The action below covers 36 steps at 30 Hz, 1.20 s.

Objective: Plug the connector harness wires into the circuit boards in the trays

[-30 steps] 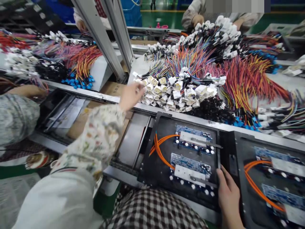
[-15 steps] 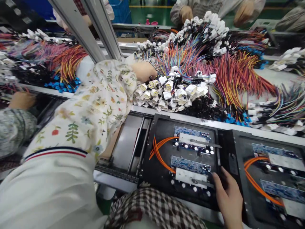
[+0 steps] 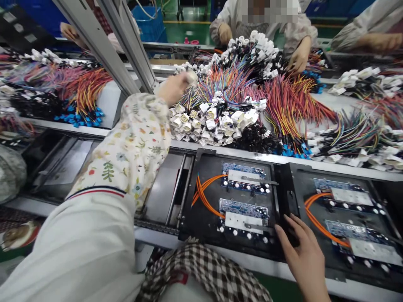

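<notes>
**Left hand** (image 3: 172, 89) closed on what appears to be a white connector (image 3: 190, 77), just above the heaped wire harnesses (image 3: 226, 90) (multicoloured leads). **Right hand** (image 3: 299, 251), open, touches the edge of a black fixture tray (image 3: 201, 209) carrying circuit boards (image 3: 243, 176).

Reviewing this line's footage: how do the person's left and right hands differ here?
The left hand is raised over the wire bundles, holding a white connector. The right hand lies low, fingers spread on the corner of a black tray. The left wrist is inside a floral sleeve; the right wrist shows bare. Both hands are ungloved.
</notes>
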Tool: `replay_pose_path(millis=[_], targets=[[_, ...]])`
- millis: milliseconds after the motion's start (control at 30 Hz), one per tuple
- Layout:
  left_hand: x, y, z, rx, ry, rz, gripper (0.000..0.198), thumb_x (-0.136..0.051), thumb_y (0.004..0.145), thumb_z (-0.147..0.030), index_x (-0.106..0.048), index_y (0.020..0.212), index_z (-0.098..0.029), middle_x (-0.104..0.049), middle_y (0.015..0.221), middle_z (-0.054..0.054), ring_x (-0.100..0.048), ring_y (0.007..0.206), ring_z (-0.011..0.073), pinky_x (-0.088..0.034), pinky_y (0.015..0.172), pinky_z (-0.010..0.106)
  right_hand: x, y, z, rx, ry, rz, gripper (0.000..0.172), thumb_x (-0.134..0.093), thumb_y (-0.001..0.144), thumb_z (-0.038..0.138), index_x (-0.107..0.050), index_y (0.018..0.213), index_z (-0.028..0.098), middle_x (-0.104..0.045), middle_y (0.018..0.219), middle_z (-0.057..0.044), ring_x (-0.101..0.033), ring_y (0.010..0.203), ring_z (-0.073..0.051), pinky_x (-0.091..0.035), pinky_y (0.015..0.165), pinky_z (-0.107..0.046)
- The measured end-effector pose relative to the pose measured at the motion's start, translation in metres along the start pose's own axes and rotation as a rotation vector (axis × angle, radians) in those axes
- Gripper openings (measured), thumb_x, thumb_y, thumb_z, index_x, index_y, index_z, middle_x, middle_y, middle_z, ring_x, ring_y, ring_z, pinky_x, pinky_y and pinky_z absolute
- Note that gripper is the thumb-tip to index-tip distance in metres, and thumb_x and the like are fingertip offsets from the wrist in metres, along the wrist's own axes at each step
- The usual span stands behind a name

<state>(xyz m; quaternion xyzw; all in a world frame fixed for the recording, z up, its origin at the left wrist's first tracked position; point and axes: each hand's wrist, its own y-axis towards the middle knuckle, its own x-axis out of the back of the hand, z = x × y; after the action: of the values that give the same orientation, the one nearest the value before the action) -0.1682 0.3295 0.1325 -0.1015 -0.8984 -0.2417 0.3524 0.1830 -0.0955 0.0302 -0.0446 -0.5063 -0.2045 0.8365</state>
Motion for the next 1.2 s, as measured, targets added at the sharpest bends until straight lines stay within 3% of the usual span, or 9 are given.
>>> replay_pose_path(millis=[67,167,267,367,433,600,833,1000,1200], targets=[[0.017,-0.015,-0.013,-0.031,-0.137,-0.209,0.037,-0.038,0.097,-0.042,-0.042,0.123,-0.016,-0.058,0.12,0.0,-0.056,0.099,0.0055,-0.053,0.089,0.025,0.016,0.008,0.008,0.045,-0.005,-0.057,0.056,-0.046,0.081,0.063,-0.066,0.106,0.017,-0.063,0.117,-0.014,-0.064,0.094,-0.03,-0.053,0.07,-0.044],[0.021,-0.05,-0.068,-0.127,-0.336,-0.325,0.024,-0.032,0.101,-0.031,-0.031,0.12,-0.017,-0.055,0.126,-0.014,-0.053,0.105,-0.0061,-0.044,0.086,-0.001,0.047,0.033,0.04,0.172,0.019,-0.199,0.033,-0.056,0.083,0.045,-0.066,0.108,0.026,-0.065,0.113,-0.012,-0.062,0.104,-0.03,-0.047,0.093,-0.048],[0.001,-0.095,-0.152,-0.359,-0.693,-0.231,0.007,-0.046,0.095,-0.015,-0.042,0.101,-0.018,-0.07,0.106,-0.005,-0.069,0.071,0.0048,-0.052,0.044,0.013,0.069,0.068,0.089,0.409,0.171,-0.343,0.038,-0.067,0.077,0.024,-0.065,0.115,0.029,-0.066,0.112,-0.009,-0.061,0.108,-0.024,-0.046,0.097,-0.044],[-0.022,-0.132,-0.218,-0.231,-0.823,-0.058,0.019,-0.055,0.087,-0.006,-0.044,0.094,-0.019,-0.071,0.085,-0.007,-0.071,0.074,0.0105,-0.056,0.051,0.016,0.071,0.099,0.134,0.685,0.428,-0.256,0.046,-0.068,0.076,0.025,-0.061,0.121,0.028,-0.063,0.118,-0.006,-0.057,0.111,-0.023,-0.045,0.096,-0.045],[-0.034,-0.148,-0.234,-0.122,-0.803,0.067,0.017,-0.063,0.081,-0.007,-0.053,0.088,-0.019,-0.069,0.077,-0.008,-0.07,0.069,0.0112,-0.056,0.051,0.017,0.064,0.111,0.15,0.692,0.54,-0.14,0.041,-0.065,0.079,0.027,-0.061,0.12,0.022,-0.064,0.114,-0.007,-0.06,0.104,-0.02,-0.049,0.09,-0.041],[-0.061,-0.173,-0.191,0.108,-0.876,0.049,0.007,-0.07,0.075,-0.014,-0.066,0.076,-0.019,-0.07,0.078,-0.006,-0.069,0.076,0.0112,-0.059,0.073,0.022,0.037,0.115,0.14,0.345,0.649,0.235,0.021,-0.062,0.083,0.029,-0.068,0.098,0.016,-0.07,0.082,-0.002,-0.063,0.071,-0.009,-0.05,0.067,-0.024],[-0.111,-0.196,-0.136,0.397,-1.077,0.037,0.02,-0.077,0.069,-0.028,-0.063,0.079,-0.016,-0.068,0.069,-0.003,-0.065,0.06,0.0093,-0.057,0.058,0.018,-0.013,0.105,0.132,0.118,0.678,0.687,0.028,-0.067,0.074,0.037,-0.071,0.091,0.015,-0.062,0.059,0.003,-0.046,0.047,-0.005,-0.036,0.044,-0.02],[-0.117,-0.195,-0.124,0.378,-1.087,0.084,0.014,-0.073,0.072,-0.019,-0.061,0.079,-0.016,-0.068,0.073,-0.001,-0.067,0.065,0.0099,-0.057,0.061,0.017,-0.036,0.108,0.141,0.167,0.627,0.705,0.017,-0.069,0.072,0.032,-0.071,0.069,0.016,-0.062,0.06,0.002,-0.046,0.051,-0.006,-0.035,0.047,-0.02],[-0.116,-0.184,-0.094,0.384,-0.983,0.248,0.011,-0.07,0.072,-0.014,-0.06,0.075,-0.015,-0.066,0.068,-0.002,-0.065,0.059,0.0091,-0.056,0.056,0.016,-0.038,0.124,0.131,0.031,0.638,0.803,0.015,-0.071,0.069,0.031,-0.07,0.069,0.017,-0.061,0.055,0.005,-0.047,0.047,-0.004,-0.039,0.045,-0.018]])
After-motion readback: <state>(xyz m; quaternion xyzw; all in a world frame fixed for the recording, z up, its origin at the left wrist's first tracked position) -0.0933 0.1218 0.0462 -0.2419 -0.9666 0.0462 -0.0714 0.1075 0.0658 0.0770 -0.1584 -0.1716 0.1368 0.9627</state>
